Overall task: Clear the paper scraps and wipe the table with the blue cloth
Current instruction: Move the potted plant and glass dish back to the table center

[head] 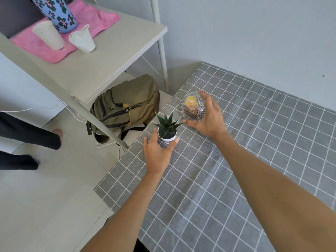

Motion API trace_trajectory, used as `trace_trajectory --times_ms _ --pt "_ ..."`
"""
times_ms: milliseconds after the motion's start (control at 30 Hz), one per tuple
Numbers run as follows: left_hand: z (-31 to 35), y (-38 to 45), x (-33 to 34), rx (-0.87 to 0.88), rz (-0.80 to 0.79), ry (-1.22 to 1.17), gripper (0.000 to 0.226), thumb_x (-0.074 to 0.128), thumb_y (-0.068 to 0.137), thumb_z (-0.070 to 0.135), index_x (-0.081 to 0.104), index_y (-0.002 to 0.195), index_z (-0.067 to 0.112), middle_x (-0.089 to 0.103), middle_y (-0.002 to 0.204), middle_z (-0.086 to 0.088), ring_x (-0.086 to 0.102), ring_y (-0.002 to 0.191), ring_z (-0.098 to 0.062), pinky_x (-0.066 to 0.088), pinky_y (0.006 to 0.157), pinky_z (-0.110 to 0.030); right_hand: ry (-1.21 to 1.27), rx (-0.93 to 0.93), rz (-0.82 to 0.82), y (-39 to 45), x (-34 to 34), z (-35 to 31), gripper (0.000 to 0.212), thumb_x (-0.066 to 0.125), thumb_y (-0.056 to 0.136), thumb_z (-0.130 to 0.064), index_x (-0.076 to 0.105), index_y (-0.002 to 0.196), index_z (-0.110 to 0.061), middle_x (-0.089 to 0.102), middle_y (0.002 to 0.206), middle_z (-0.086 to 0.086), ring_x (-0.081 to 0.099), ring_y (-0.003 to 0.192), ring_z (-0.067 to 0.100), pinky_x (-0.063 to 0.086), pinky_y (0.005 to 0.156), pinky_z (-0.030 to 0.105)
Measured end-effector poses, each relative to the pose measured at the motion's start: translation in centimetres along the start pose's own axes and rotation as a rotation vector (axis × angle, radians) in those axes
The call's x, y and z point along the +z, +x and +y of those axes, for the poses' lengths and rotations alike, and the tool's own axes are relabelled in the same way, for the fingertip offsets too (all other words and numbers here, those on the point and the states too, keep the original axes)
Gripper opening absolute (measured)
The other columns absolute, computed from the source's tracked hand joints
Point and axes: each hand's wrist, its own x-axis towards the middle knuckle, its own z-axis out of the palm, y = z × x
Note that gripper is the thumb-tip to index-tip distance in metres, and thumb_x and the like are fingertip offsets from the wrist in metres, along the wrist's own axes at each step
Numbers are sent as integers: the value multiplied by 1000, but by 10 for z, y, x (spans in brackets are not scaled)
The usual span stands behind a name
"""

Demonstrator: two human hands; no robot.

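A small spiky green plant in a white pot (167,132) stands near the left edge of the table, which is covered by a grey checked cloth (245,160). My left hand (158,155) cups the pot from the near side, thumb on its right and fingers on its left. Just beyond it sits a glass dish (190,108) holding a yellow and a brown snack. My right hand (211,119) spans the dish's right side, thumb at the near rim and fingers curved over the far rim. No blue cloth or paper scraps are in view.
A grey shelf unit (101,57) stands to the left with a pink cloth (45,46), two white cups (49,34) and a flowered bottle (58,13). An olive backpack (127,104) lies under it. A person's legs (27,137) are at far left.
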Motion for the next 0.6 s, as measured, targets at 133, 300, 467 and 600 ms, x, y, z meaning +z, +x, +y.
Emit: trace_trajectory --times_ms 133,300,467,600 --pt "9 -5 -5 68 25 -82 46 78 72 41 62 112 26 65 105 16 57 111 -12 45 100 -43 5 -4 42 -6 -1 0 95 86 57 -38 34 136 -23 48 128 12 42 121 29 40 100 44" --pt "25 -12 -12 69 4 -167 44 81 73 25 57 108 33 60 95 26 53 86 21 38 78 -3 -46 -6 104 -26 -5 9 99 83 55 -45 35 138 -20 51 120 11 45 113 26 38 100 40" --pt "36 -16 -12 70 -34 -191 42 81 72 21 57 106 29 61 95 20 55 86 16 42 78 -10 -75 59 173 -59 -25 17 99 84 54 -44 37 138 -22 48 120 9 42 113 28 34 95 33" --pt "52 -23 -2 99 -109 -194 40 80 74 21 58 107 23 64 101 11 60 92 -3 45 80 -18 -77 121 256 -93 -52 27 98 85 54 -42 38 137 -20 48 119 10 40 115 30 31 101 38"
